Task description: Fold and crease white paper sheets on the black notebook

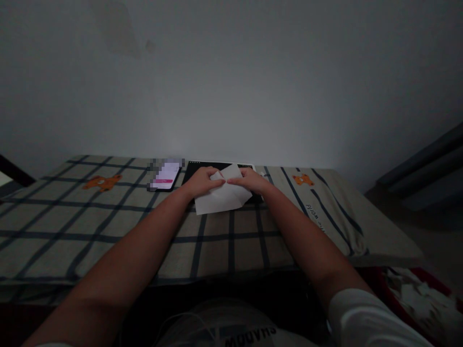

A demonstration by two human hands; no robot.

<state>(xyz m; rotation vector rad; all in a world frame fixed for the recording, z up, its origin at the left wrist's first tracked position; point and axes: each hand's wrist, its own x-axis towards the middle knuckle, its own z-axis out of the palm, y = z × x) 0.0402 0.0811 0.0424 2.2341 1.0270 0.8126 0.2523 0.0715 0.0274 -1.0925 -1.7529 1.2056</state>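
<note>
A white sheet of paper (220, 200), partly folded, is held up between both hands near the far side of the table. My left hand (204, 181) grips its left part, thumb pressed on top and fingers behind the sheet. From the right, my right hand (251, 180) pinches the paper, its thumb tip almost meeting the left one. Beneath the paper and hands lies a flat black board or notebook (193, 168) with a row of small light marks along its far edge; much of it is covered.
A lit phone (168, 176) lies left of the black board on the checked tablecloth (119, 226). Behind the table rises a plain wall (231, 86). At lower right, a red bin (387, 289) holds crumpled white paper. Dark long shapes (427, 164) stand at the right.
</note>
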